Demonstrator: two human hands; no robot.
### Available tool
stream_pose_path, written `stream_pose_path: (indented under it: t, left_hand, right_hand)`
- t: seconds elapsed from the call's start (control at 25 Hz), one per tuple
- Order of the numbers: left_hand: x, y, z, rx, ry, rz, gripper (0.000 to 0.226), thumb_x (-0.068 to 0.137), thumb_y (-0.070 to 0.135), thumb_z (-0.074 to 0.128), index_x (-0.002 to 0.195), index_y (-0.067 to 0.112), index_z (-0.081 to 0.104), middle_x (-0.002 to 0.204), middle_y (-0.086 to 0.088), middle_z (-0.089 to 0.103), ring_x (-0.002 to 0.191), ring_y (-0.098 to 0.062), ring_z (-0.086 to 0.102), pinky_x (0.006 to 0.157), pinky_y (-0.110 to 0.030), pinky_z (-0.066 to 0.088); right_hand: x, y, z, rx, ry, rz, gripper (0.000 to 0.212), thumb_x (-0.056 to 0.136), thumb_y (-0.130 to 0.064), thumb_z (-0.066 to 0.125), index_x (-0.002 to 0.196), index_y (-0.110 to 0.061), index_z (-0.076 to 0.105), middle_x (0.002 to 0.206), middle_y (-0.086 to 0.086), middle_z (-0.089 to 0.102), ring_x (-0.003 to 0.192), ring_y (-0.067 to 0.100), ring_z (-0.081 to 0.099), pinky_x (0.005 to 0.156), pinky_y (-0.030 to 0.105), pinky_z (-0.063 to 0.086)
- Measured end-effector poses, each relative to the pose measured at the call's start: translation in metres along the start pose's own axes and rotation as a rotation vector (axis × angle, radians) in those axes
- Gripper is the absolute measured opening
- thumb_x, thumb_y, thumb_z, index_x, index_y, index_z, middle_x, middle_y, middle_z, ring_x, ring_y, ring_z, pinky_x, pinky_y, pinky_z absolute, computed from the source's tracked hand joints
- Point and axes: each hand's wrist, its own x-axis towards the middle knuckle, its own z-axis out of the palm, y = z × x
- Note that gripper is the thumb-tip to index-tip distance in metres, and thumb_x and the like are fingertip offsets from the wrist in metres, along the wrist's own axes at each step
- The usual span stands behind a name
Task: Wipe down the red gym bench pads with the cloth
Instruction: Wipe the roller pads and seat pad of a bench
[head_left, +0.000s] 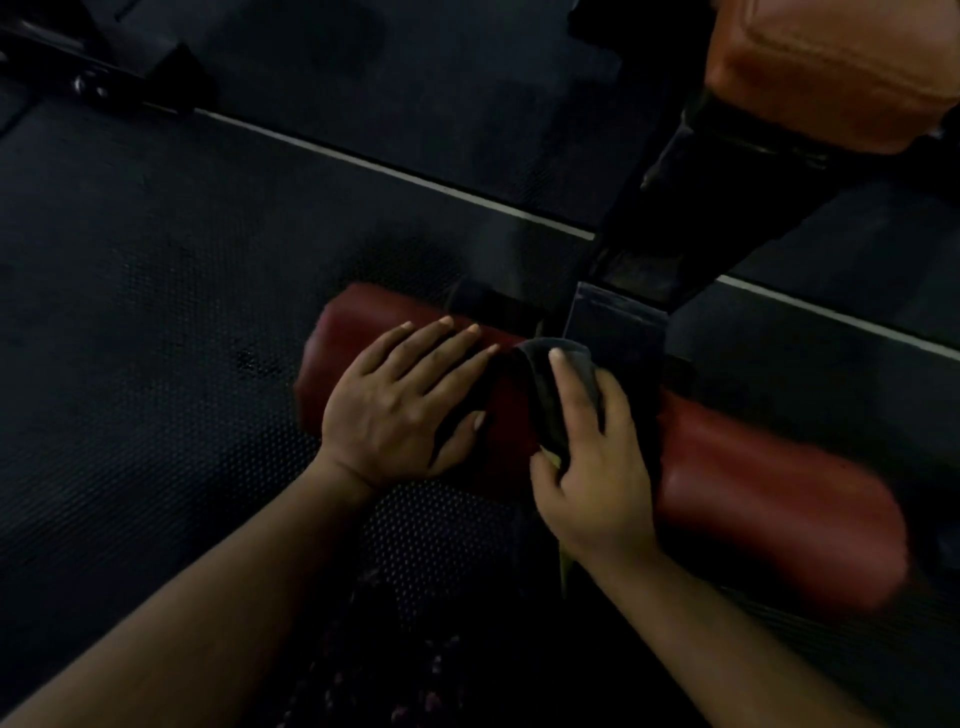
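Cloth (543, 389) lies half hidden under right hand (592, 467) gripping it

I am finding no lettering, label, brand, number or sign that I can read on the red pads (753, 493), the cloth (535, 384), the black frame (670, 208) or the floor mat (156, 312), all of it showing dim and blurred.
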Motion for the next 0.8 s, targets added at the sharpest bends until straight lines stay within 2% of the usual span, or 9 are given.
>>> stream_pose_path:
  t: [0.12,0.24,0.36,0.48,0.56,0.6,0.68,0.8]
  left_hand:
    - [0.000,0.001,0.001,0.036,-0.043,0.026,0.053,0.094,0.044,0.043,0.134,0.014,0.060,0.138,-0.008,0.058,0.126,-0.027,0.056,0.105,-0.043,0.041]
    - [0.002,-0.003,0.000,0.066,-0.070,0.047,0.053,0.094,0.044,0.042,0.134,0.014,0.060,0.137,-0.010,0.059,0.125,-0.028,0.056,0.104,-0.043,0.042]
    - [0.001,0.002,-0.005,0.081,-0.208,0.010,0.052,0.097,0.044,0.037,0.136,0.016,0.057,0.139,-0.008,0.057,0.128,-0.029,0.054,0.107,-0.044,0.038]
    - [0.000,0.022,-0.025,-0.001,-0.403,-0.189,0.053,0.100,0.040,0.032,0.147,0.017,0.042,0.153,-0.009,0.041,0.142,-0.030,0.036,0.115,-0.044,0.024]
    - [-0.016,0.054,-0.053,-0.110,-0.562,-0.409,0.055,0.103,0.038,0.027,0.155,0.019,0.025,0.162,-0.007,0.020,0.150,-0.027,0.017,0.118,-0.039,0.018]
    - [-0.025,0.072,-0.069,-0.156,-0.637,-0.470,0.055,0.104,0.037,0.027,0.156,0.021,0.021,0.164,-0.004,0.014,0.151,-0.024,0.012,0.118,-0.038,0.016]
    - [-0.042,0.095,-0.114,-0.174,-0.765,-0.455,0.053,0.103,0.031,0.033,0.155,0.027,0.022,0.164,0.000,0.013,0.150,-0.022,0.013,0.120,-0.040,0.011]
    - [-0.044,0.094,-0.188,-0.199,-0.862,-0.587,0.058,0.100,0.024,0.041,0.155,0.029,0.023,0.163,0.002,0.018,0.147,-0.024,0.019,0.118,-0.042,0.019]
  right_hand:
    - [-0.001,0.005,0.001,0.108,0.026,0.002,0.075,0.076,-0.033,0.044,0.149,-0.032,0.024,0.145,0.020,0.037,0.126,0.039,0.047,0.094,0.048,0.052]
    - [0.004,0.004,0.000,0.098,-0.049,-0.004,0.077,0.077,-0.032,0.045,0.150,-0.029,0.021,0.147,0.022,0.034,0.127,0.042,0.044,0.096,0.048,0.050]
    - [0.005,0.004,-0.015,0.147,-0.167,0.032,0.079,0.083,-0.023,0.055,0.153,-0.030,0.019,0.155,0.017,0.022,0.134,0.039,0.034,0.105,0.048,0.042]
    - [-0.014,-0.016,-0.017,0.117,-0.250,0.238,0.086,0.089,-0.016,0.059,0.154,-0.037,0.006,0.163,0.007,0.002,0.142,0.036,0.021,0.108,0.040,0.028]
    - [-0.057,-0.043,-0.018,0.095,-0.390,0.362,0.083,0.093,-0.019,0.055,0.152,-0.043,0.001,0.163,0.000,-0.005,0.143,0.037,0.017,0.110,0.045,0.026]
    - [-0.082,-0.053,-0.023,0.084,-0.495,0.404,0.079,0.094,-0.021,0.052,0.152,-0.045,0.004,0.163,-0.003,-0.005,0.141,0.038,0.019,0.110,0.047,0.027]
    - [-0.130,-0.067,-0.053,0.012,-0.624,0.424,0.072,0.094,-0.022,0.051,0.152,-0.043,0.014,0.162,-0.005,0.003,0.135,0.036,0.026,0.107,0.047,0.033]
    - [-0.150,-0.074,-0.125,-0.052,-0.573,0.426,0.069,0.092,-0.022,0.056,0.151,-0.038,0.024,0.158,-0.001,0.013,0.133,0.030,0.030,0.107,0.044,0.037]
